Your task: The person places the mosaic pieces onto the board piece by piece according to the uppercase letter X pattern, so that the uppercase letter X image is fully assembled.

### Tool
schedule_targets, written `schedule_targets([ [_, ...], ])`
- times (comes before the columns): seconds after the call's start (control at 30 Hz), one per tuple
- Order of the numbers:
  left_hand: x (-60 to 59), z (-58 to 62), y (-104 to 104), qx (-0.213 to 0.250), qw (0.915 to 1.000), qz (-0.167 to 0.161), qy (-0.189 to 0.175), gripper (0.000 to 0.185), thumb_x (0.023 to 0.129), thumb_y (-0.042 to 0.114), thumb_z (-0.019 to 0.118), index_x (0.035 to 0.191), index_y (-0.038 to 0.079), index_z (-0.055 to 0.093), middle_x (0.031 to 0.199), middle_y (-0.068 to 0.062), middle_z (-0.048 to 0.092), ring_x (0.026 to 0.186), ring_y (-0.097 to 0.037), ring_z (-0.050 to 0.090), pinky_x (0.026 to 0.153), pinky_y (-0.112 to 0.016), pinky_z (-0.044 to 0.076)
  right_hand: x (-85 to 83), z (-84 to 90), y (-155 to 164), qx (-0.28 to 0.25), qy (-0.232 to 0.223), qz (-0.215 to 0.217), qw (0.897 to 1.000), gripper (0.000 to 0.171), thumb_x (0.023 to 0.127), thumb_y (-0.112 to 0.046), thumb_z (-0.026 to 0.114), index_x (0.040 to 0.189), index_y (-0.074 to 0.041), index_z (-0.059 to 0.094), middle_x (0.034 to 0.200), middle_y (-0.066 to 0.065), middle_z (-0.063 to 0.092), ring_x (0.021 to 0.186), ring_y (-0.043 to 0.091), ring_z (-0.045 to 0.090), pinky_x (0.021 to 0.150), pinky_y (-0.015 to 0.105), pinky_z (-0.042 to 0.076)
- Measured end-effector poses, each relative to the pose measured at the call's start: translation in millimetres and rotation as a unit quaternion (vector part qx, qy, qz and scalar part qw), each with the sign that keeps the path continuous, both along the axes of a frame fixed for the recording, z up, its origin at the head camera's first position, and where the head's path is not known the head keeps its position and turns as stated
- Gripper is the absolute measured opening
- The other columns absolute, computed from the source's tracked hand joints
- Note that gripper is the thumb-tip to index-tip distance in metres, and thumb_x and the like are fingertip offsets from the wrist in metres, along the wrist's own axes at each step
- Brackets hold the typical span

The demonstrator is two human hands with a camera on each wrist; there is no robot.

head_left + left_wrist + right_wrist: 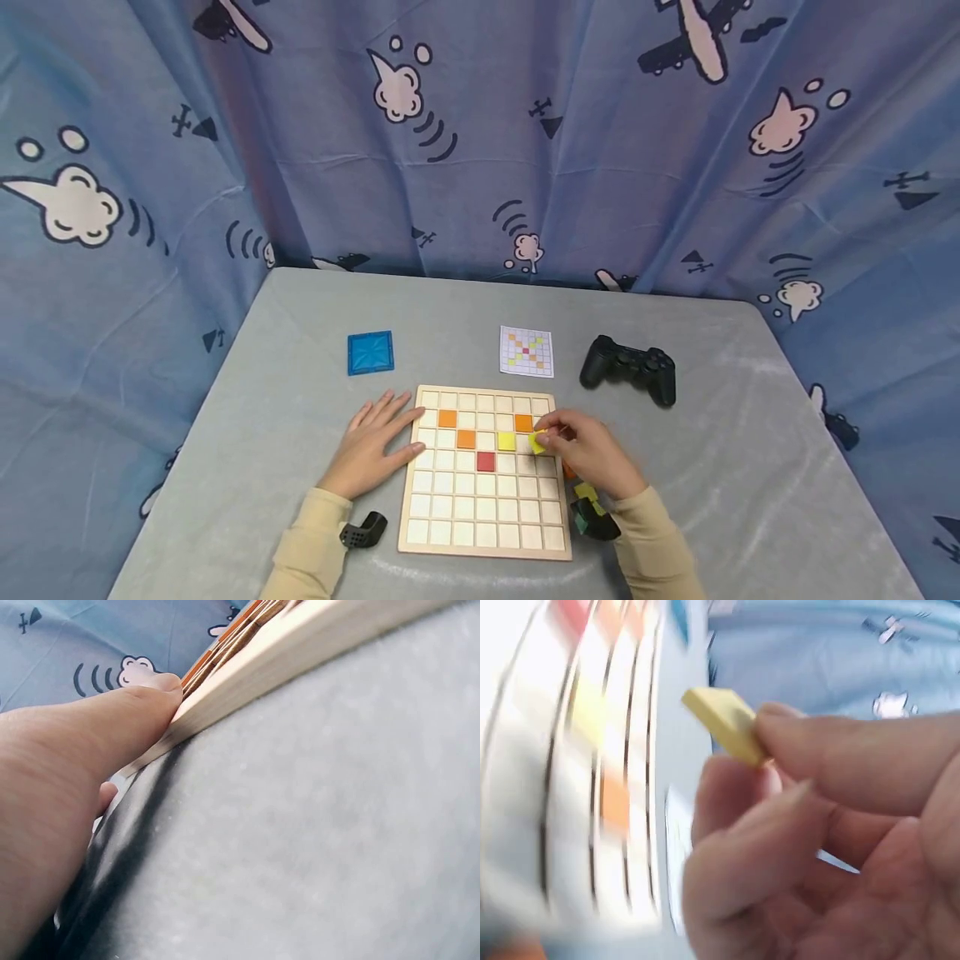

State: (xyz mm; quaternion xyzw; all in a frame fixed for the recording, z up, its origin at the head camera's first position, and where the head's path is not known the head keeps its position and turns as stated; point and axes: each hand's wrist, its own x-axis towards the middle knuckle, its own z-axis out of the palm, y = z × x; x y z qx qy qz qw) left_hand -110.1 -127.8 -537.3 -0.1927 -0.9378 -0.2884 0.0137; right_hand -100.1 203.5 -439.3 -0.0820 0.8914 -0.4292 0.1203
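A wooden grid board (480, 517) lies on the grey table, with orange tiles (447, 418), a yellow tile (507, 441) and a red tile (486, 461) set in its upper rows. My right hand (592, 454) pinches a loose yellow tile (537, 443) (721, 722) just above the board's right side. My left hand (371, 446) lies flat on the table with straight fingers, its thumb (131, 712) touching the board's left edge (300, 656). A small heap of spare tiles (587, 493) sits by my right wrist.
A pattern card (527, 351) lies behind the board, a black game controller (628, 368) to its right, a blue square tile (371, 352) at back left. Patterned blue cloth hangs behind and beside the table (750, 467).
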Motion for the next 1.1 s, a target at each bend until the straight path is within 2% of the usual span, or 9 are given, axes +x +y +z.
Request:
schedule_targets([
  [0.07,-0.4,0.7,0,0.002,1.0000,0.001,-0.001,0.059,0.090,0.051,0.059,0.142,0.026,0.049,0.154,-0.001,0.034,0.146,-0.026,0.022,0.118,-0.049,0.012,-0.2,-1.2,-9,-0.062,-0.046,0.010,0.997,0.019,0.092,-0.017,0.065,0.105,-0.002,0.066,0.087,0.010,0.065,0.064,0.017,0.052,0.053,0.028,0.048],
  [0.17,-0.2,0.7,1,0.003,1.0000,0.001,-0.003,0.059,0.090,0.051,0.059,0.142,0.025,0.049,0.154,-0.001,0.034,0.146,-0.025,0.022,0.118,-0.049,0.012,0.7,-7.6,-21,-0.139,-0.097,0.022,0.985,0.024,0.093,-0.015,0.064,0.109,0.003,0.063,0.089,0.019,0.065,0.064,0.020,0.057,0.060,0.033,0.055],
  [0.3,0.0,0.7,2,0.002,1.0000,0.001,-0.007,0.059,0.091,0.052,0.058,0.142,0.026,0.048,0.155,0.000,0.033,0.146,-0.024,0.021,0.118,-0.048,0.012,4.3,-18.3,-35,-0.176,-0.120,0.041,0.976,0.022,0.094,-0.009,0.061,0.111,0.005,0.063,0.091,0.020,0.067,0.074,0.023,0.065,0.072,0.037,0.058],
  [0.4,0.0,0.9,1,0.003,1.0000,0.000,-0.006,0.058,0.091,0.052,0.058,0.142,0.026,0.048,0.155,0.000,0.033,0.146,-0.025,0.021,0.118,-0.048,0.011,8.3,-24.3,-43,-0.179,-0.129,0.054,0.974,0.021,0.094,-0.006,0.060,0.111,0.006,0.064,0.091,0.021,0.069,0.076,0.026,0.067,0.074,0.037,0.058],
  [0.6,-0.6,1.2,-1,0.001,1.0000,-0.001,-0.009,0.058,0.091,0.051,0.057,0.142,0.026,0.048,0.155,-0.001,0.033,0.146,-0.025,0.021,0.118,-0.048,0.010,12.6,-32.3,-55,-0.193,-0.136,0.061,0.970,0.021,0.093,-0.003,0.060,0.111,0.007,0.062,0.088,0.021,0.065,0.075,0.026,0.066,0.070,0.035,0.059],
  [0.93,-1.3,0.4,0,0.001,1.0000,0.003,0.001,0.057,0.090,0.051,0.059,0.141,0.026,0.050,0.154,-0.001,0.035,0.146,-0.026,0.022,0.117,-0.049,0.013,22.3,-39.5,-77,-0.138,-0.106,0.033,0.984,0.012,0.089,0.000,0.064,0.101,0.004,0.064,0.079,0.013,0.063,0.066,0.022,0.065,0.062,0.031,0.058],
  [1.1,-0.8,0.6,0,0.002,1.0000,0.006,-0.005,0.057,0.090,0.051,0.059,0.141,0.026,0.050,0.154,-0.001,0.034,0.146,-0.025,0.022,0.118,-0.049,0.012,24.2,-39.4,-83,-0.096,-0.067,0.031,0.993,0.008,0.087,0.001,0.066,0.095,0.002,0.064,0.075,0.009,0.062,0.062,0.020,0.063,0.057,0.027,0.056],
])
